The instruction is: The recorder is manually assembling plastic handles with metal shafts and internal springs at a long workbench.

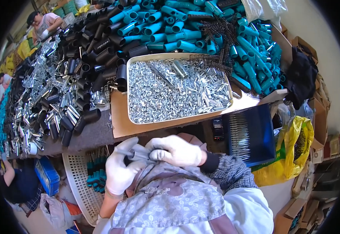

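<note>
Both my hands wear white gloves and meet in front of my apron, just below the table's near edge. Between them is a grey, tube-shaped part (139,153) with a round opening facing left. My left hand (120,170) grips its left end, thumb below and fingers above. Curled fingers of my right hand (178,150) close on its right end and hide that part of it. Beyond my hands, a cream tray (160,120) holds many small metal pieces, short pins, a dark rod and a larger metal tube.
Teal tubular handles (178,37) heap behind the tray, with black tubes (99,43) and dark springs (213,62) beside them. Metal parts (56,101) cover the left. A blue bin (263,132), yellow bag (291,156) and white basket (71,171) flank me. A person (47,23) sits far left.
</note>
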Action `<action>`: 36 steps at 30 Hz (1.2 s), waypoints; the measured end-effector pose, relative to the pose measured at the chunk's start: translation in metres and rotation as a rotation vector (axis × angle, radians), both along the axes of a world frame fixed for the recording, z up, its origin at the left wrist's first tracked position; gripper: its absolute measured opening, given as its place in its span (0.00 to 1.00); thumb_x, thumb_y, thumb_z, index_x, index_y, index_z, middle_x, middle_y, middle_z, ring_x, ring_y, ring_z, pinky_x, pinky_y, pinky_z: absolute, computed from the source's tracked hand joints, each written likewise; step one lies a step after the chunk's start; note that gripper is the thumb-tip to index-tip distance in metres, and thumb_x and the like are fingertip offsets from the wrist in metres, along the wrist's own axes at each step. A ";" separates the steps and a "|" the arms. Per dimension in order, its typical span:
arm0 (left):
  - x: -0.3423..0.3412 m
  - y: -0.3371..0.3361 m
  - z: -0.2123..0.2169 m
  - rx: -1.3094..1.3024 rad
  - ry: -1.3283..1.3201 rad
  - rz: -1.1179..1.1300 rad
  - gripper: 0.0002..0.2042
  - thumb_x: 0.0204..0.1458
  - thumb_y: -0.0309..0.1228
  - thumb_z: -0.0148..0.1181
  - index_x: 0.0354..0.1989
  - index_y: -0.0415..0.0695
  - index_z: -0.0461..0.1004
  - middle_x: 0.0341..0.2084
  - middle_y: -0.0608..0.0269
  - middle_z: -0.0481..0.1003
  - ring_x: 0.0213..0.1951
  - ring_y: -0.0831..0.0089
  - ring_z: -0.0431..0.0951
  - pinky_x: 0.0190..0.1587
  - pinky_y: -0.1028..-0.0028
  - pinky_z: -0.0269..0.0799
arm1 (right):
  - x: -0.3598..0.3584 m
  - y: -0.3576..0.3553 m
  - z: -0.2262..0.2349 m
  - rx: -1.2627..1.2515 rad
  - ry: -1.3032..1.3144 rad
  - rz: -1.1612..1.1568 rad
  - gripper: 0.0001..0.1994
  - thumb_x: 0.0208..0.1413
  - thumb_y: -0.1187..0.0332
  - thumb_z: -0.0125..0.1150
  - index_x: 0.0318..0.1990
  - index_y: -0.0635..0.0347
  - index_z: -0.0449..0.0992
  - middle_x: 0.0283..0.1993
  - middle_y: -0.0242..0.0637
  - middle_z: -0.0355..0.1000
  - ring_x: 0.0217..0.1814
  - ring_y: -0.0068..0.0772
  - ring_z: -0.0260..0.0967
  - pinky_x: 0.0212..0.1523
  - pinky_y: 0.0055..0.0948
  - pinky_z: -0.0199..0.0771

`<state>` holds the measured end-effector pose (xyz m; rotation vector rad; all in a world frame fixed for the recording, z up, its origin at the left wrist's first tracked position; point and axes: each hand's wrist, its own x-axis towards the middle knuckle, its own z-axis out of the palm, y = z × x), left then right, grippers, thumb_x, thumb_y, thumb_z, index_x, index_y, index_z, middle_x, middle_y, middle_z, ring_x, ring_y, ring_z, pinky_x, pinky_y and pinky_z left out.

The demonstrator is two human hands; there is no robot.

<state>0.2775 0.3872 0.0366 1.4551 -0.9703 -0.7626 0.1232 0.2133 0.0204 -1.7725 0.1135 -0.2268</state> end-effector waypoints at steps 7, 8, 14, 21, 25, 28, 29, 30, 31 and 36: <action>0.005 0.013 0.013 0.038 -0.521 0.045 0.34 0.38 0.18 0.72 0.60 0.35 0.71 0.39 0.52 0.82 0.38 0.65 0.83 0.42 0.70 0.78 | 0.017 -0.170 0.078 -1.472 -0.273 -0.685 0.04 0.50 0.69 0.62 0.32 0.54 0.83 0.36 0.39 0.75 0.43 0.47 0.72 0.42 0.43 0.73; 0.003 0.015 0.011 0.001 -0.445 0.110 0.34 0.38 0.18 0.71 0.60 0.35 0.71 0.39 0.52 0.82 0.38 0.65 0.83 0.42 0.70 0.78 | 0.015 -0.190 0.081 -1.552 -0.142 -0.647 0.04 0.49 0.68 0.63 0.28 0.53 0.83 0.38 0.38 0.74 0.46 0.47 0.71 0.44 0.43 0.72; -0.002 0.014 0.004 -0.013 -0.491 0.122 0.34 0.39 0.17 0.71 0.61 0.35 0.71 0.39 0.52 0.81 0.38 0.62 0.83 0.44 0.69 0.78 | 0.038 -0.216 0.071 -1.796 0.145 -0.328 0.09 0.44 0.67 0.66 0.34 0.49 0.87 0.68 0.47 0.66 0.73 0.56 0.56 0.69 0.57 0.58; 0.002 0.019 0.000 0.004 -0.463 0.123 0.34 0.39 0.16 0.71 0.61 0.36 0.71 0.39 0.53 0.81 0.38 0.61 0.83 0.45 0.68 0.78 | 0.046 -0.224 0.080 -1.812 0.095 -0.297 0.08 0.44 0.66 0.65 0.32 0.51 0.88 0.66 0.42 0.69 0.72 0.51 0.58 0.69 0.53 0.56; 0.002 0.019 -0.001 -0.016 -0.467 0.132 0.34 0.40 0.16 0.71 0.62 0.36 0.70 0.40 0.54 0.81 0.38 0.62 0.83 0.45 0.68 0.78 | 0.048 -0.231 0.099 -1.678 -0.140 -0.453 0.04 0.44 0.64 0.67 0.27 0.50 0.84 0.59 0.37 0.75 0.63 0.49 0.67 0.63 0.48 0.65; 0.001 0.018 0.000 0.006 -0.433 0.165 0.34 0.40 0.15 0.70 0.62 0.36 0.69 0.40 0.54 0.81 0.38 0.64 0.83 0.45 0.70 0.78 | 0.062 -0.224 0.111 -1.367 -0.348 -0.573 0.06 0.47 0.61 0.70 0.29 0.50 0.84 0.49 0.36 0.78 0.54 0.49 0.72 0.53 0.43 0.74; 0.000 0.019 0.000 0.009 -0.432 0.168 0.34 0.40 0.15 0.70 0.62 0.36 0.69 0.40 0.54 0.81 0.38 0.64 0.83 0.45 0.70 0.78 | 0.068 -0.215 0.115 -1.278 -0.292 -0.592 0.06 0.48 0.62 0.69 0.30 0.51 0.84 0.48 0.37 0.78 0.52 0.48 0.73 0.52 0.43 0.75; -0.001 0.019 -0.001 -0.002 -0.376 0.195 0.34 0.41 0.15 0.69 0.63 0.36 0.69 0.40 0.55 0.81 0.38 0.66 0.83 0.45 0.71 0.77 | 0.073 -0.209 0.116 -1.189 -0.237 -0.610 0.06 0.48 0.62 0.69 0.31 0.51 0.85 0.46 0.37 0.79 0.51 0.47 0.74 0.51 0.43 0.75; 0.000 0.017 0.000 -0.017 -0.322 0.216 0.34 0.42 0.14 0.68 0.63 0.36 0.68 0.40 0.55 0.81 0.38 0.68 0.83 0.45 0.71 0.77 | 0.077 -0.208 0.113 -1.160 -0.199 -0.607 0.08 0.48 0.62 0.69 0.34 0.53 0.85 0.42 0.39 0.79 0.45 0.46 0.76 0.48 0.42 0.76; 0.001 0.016 0.001 -0.057 -0.159 0.341 0.30 0.50 0.19 0.59 0.66 0.35 0.66 0.41 0.56 0.78 0.39 0.73 0.79 0.44 0.75 0.75 | 0.062 -0.166 0.110 -0.548 -0.241 -0.741 0.10 0.54 0.66 0.69 0.39 0.64 0.83 0.31 0.35 0.79 0.28 0.22 0.74 0.32 0.24 0.74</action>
